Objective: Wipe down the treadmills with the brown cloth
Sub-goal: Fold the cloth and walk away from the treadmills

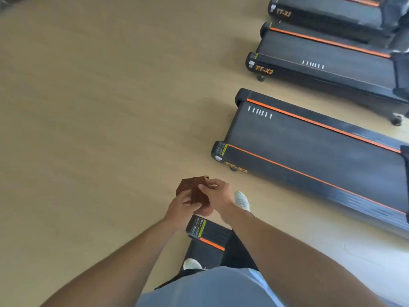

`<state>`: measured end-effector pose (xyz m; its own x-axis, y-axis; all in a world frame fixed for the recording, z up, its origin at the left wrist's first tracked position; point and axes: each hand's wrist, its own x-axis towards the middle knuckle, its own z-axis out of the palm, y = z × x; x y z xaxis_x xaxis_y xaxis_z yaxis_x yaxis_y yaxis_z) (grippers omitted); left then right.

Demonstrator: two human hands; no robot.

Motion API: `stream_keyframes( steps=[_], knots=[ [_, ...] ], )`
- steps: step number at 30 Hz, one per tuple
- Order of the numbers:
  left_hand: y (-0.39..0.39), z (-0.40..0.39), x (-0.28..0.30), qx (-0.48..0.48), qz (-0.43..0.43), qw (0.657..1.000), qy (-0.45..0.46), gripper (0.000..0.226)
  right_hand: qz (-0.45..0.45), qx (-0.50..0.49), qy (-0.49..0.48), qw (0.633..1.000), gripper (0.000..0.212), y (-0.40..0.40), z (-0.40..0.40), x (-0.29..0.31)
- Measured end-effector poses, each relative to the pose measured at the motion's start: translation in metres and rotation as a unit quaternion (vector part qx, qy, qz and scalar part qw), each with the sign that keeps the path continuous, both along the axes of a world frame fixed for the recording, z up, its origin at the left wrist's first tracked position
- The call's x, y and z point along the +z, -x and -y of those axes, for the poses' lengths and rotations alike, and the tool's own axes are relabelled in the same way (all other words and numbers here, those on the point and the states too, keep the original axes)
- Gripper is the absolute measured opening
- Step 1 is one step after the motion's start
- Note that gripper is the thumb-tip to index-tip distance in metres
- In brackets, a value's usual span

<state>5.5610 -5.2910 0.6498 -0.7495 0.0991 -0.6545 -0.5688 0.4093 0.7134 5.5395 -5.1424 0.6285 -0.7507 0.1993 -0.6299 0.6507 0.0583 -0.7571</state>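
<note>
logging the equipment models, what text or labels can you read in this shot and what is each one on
"TT-X2": orange letters on the side rail of the second treadmill.
"TT-X2": same on the farthest treadmill.
Orange lettering on the nearest full treadmill: too blurred to read.
Yellow-green warning stickers on the treadmill corners: print too small.

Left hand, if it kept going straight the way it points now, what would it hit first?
Probably only the wooden floor. The left hand, gripping the brown cloth, aims forward, left of the treadmills; depth is unclear.

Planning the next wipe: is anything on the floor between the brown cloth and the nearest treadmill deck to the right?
Nothing visible. Both hands, left and right, hold the brown cloth; only bare floor separates it from that treadmill.
</note>
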Motion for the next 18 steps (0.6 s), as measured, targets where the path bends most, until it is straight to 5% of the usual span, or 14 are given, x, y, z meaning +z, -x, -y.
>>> stream_keyframes(
  steps=[7,13,18],
  knots=[
    [0.163,0.018,-0.043,-0.023,-0.001,1.000,0.003,0.039,-0.058,0.042,-0.040,0.997,0.017,0.160,0.004,-0.038],
    [0.389,-0.015,-0.116,-0.158,-0.024,0.986,0.051,0.025,-0.107,0.105,-0.078,0.986,0.015,0.336,-0.038,-0.110],
    [0.569,-0.049,-0.210,-0.076,-0.077,0.993,0.046,0.016,-0.092,0.018,-0.041,0.995,0.018,0.529,-0.071,-0.178]
  ],
)
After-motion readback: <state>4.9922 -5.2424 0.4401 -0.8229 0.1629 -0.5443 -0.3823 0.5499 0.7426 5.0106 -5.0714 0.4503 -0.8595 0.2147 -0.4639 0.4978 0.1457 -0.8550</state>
